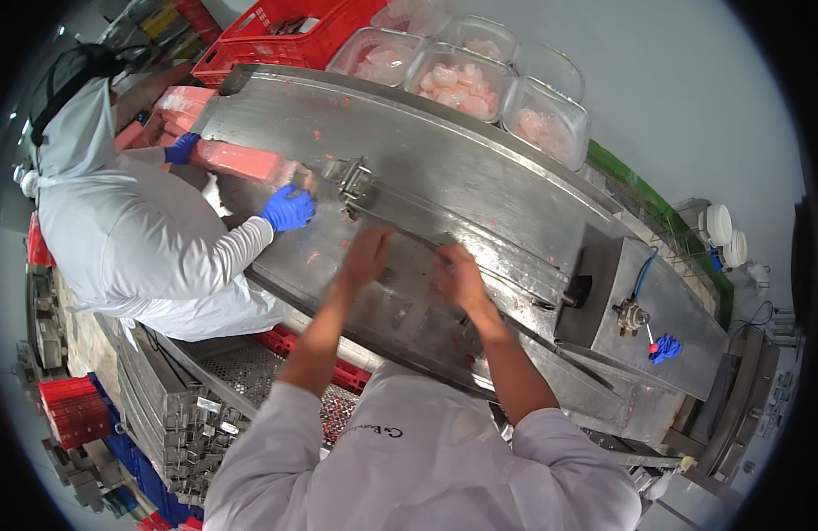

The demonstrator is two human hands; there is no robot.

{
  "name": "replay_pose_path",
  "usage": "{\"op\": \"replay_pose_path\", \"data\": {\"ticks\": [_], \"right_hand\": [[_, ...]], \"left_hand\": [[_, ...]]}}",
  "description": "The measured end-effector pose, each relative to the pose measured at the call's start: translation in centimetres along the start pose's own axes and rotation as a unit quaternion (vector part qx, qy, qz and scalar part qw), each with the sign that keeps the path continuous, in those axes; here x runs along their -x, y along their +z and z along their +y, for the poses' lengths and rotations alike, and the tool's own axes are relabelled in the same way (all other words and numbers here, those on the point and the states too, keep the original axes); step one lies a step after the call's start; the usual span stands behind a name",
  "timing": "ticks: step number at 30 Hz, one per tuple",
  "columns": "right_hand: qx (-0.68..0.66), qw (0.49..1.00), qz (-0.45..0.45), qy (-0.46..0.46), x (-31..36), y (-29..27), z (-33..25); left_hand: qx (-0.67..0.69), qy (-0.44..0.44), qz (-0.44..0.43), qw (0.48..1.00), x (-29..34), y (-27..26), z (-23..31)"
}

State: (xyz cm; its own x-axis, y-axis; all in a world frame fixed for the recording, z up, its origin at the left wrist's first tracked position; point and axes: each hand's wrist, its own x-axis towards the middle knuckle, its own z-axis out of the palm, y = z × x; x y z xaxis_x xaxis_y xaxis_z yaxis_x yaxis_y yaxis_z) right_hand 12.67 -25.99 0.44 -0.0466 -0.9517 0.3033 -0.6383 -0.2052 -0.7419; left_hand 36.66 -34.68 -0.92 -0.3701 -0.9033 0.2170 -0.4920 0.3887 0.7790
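My left hand [366,254] hovers over the steel worktable [409,310], its fingers stretched and slightly blurred, with nothing seen in it. To its right, my right hand [460,279] has its fingers bent but apart, also with nothing visible in them. The two hands face each other across a gap, beside a long metal channel [480,234] on the table. At the channel's left end sits a small metal fixture [351,180]. Left of that fixture lies a long pink block [236,161] in clear film, under a co-worker's blue gloved hands [288,209].
A co-worker in white [152,230] stands close on my left. Clear tubs [462,84] with pale pink pieces line the far edge, near a red crate [289,40]. A steel box with a valve [632,316] stands at right. Metal moulds [192,442] are stacked at lower left.
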Motion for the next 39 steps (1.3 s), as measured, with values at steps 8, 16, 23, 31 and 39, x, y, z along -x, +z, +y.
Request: {"op": "replay_pose_path", "data": {"ticks": [8, 16, 23, 31, 39], "right_hand": [[0.323, 0.897, -0.254, 0.164, -1.1, -8.3, 8.1], [0.260, 0.953, -0.129, 0.083, -0.3, -6.5, 12.9], [0.140, 0.990, -0.011, 0.000, -2.5, -6.8, 8.6], [0.058, 0.977, -0.185, -0.092, -0.6, -6.0, 6.7], [0.112, 0.780, -0.483, -0.381, 7.8, 12.1, -13.2]], "left_hand": [[-0.390, -0.175, 0.052, 0.903, -14.8, -0.2, 0.1], [-0.264, -0.185, 0.113, 0.940, -16.7, -5.2, -4.7], [-0.259, -0.113, 0.145, 0.948, -17.4, -17.5, 11.5], [-0.167, -0.183, 0.104, 0.963, 6.2, -26.6, 19.4], [0.295, -0.467, 0.534, 0.640, 53.0, -21.5, 11.0]]}}
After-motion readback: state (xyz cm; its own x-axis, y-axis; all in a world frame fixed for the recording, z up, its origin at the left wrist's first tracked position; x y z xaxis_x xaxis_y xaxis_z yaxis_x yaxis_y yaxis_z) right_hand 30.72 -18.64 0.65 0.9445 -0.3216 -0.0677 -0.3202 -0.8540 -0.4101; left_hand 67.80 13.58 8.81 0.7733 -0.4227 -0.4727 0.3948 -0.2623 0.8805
